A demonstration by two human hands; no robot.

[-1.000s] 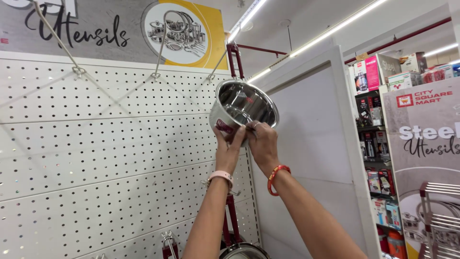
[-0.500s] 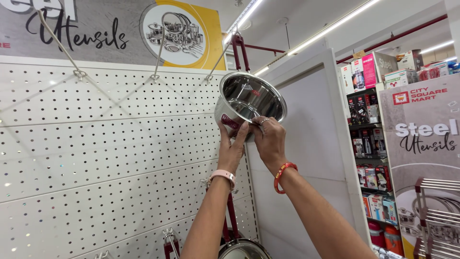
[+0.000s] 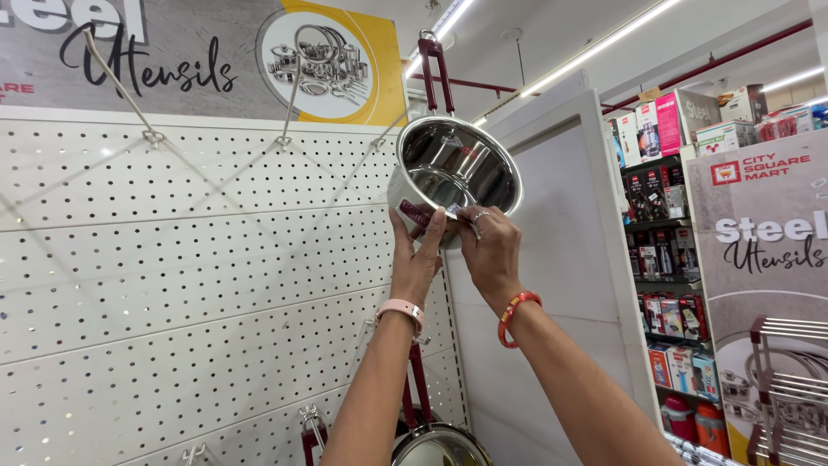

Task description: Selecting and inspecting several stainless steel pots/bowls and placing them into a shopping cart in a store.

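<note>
One steel saucepan point(image 3: 454, 171) (maroon handle up) in two gripping hands, left hand point(image 3: 417, 256) and right hand point(image 3: 490, 250)

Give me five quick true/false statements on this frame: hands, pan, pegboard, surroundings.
1. Both hands grip the steel saucepan at its lower rim. True: left hand and right hand are both on it.
2. The pan's handle points down toward the floor. False: the dark red handle points up.
3. The pan's open side faces the camera. True.
4. The pegboard behind is black. False: it is white with small holes.
5. The orange bangle sits on the left wrist. False: it is on the right wrist; the left wears a pink band.
</note>
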